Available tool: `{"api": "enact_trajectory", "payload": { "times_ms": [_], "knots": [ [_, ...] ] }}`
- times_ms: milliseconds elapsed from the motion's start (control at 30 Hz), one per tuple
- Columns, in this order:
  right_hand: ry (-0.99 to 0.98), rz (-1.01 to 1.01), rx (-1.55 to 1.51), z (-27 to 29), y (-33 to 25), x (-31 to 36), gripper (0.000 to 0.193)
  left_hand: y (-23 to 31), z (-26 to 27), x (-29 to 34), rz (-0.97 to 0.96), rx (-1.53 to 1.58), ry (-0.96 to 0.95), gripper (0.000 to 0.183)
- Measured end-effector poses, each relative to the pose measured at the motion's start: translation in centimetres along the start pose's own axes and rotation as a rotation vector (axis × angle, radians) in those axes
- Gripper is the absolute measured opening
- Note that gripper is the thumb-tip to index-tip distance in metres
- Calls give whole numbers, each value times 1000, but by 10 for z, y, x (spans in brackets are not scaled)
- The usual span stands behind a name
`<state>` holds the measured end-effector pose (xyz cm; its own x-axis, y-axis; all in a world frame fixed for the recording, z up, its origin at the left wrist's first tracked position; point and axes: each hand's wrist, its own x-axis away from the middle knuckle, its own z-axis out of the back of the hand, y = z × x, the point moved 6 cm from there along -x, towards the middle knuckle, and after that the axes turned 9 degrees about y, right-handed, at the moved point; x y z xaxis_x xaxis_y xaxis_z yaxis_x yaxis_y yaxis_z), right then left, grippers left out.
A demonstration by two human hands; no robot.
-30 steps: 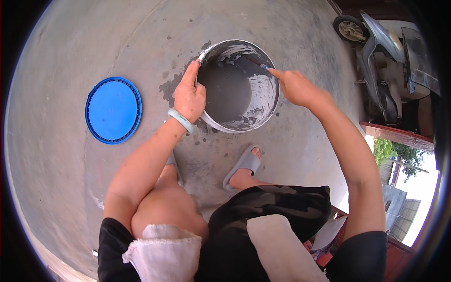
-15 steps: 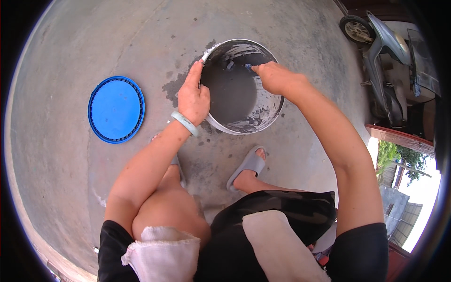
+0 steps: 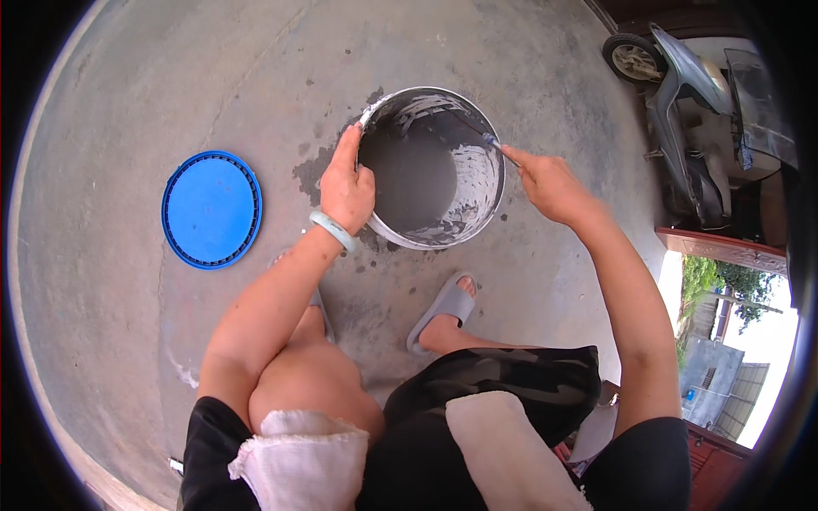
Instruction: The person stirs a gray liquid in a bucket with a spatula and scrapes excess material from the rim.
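Note:
A white bucket (image 3: 477, 232) stands on the floor with grey paste-like liquid (image 3: 407, 183) inside and pale streaks smeared over its inner wall. My left hand (image 3: 345, 187), with a pale bangle at the wrist, is closed on the bucket's left rim. My right hand (image 3: 550, 189) grips the handle of a thin rod-like tool (image 3: 488, 138), just outside the right rim. A bluish piece sits on the rod near the rim. The rod slants down to the left into the bucket; its far end is dark and hard to make out.
A round blue lid (image 3: 211, 209) lies on the concrete floor left of the bucket. Dark wet spots (image 3: 317, 170) mark the floor beside it. My sandalled foot (image 3: 447, 308) is close below the bucket. A grey scooter (image 3: 686, 111) stands at the far right.
My right hand has moved from inside the bucket out past its right rim, and more of the tool shows. My left hand stays on the rim. The whole view has shifted slightly.

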<state>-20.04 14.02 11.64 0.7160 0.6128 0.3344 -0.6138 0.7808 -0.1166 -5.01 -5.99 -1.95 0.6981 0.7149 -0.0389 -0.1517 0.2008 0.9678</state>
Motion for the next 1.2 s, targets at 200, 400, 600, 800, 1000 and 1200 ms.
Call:
{"api": "enact_trajectory", "payload": {
  "times_ms": [200,400,600,800,1000,1200],
  "knots": [
    [47,-14,7,25,5,10,39,-3,-2,2,11,36,-11,56],
    [10,-57,30,38,8,8,37,-2,-1,0,-2,45,3,56],
    [18,-19,32,4,6,-2,38,0,-3,0,-22,45,0,56],
    [6,-91,-19,16,7,15,39,-4,-1,2,0,66,1,56],
    [38,-64,58,6,3,3,39,-3,-1,2,-53,68,4,57],
    [-15,80,154,-5,-19,-26,41,-1,0,1,18,48,-22,57]
  ]
}}
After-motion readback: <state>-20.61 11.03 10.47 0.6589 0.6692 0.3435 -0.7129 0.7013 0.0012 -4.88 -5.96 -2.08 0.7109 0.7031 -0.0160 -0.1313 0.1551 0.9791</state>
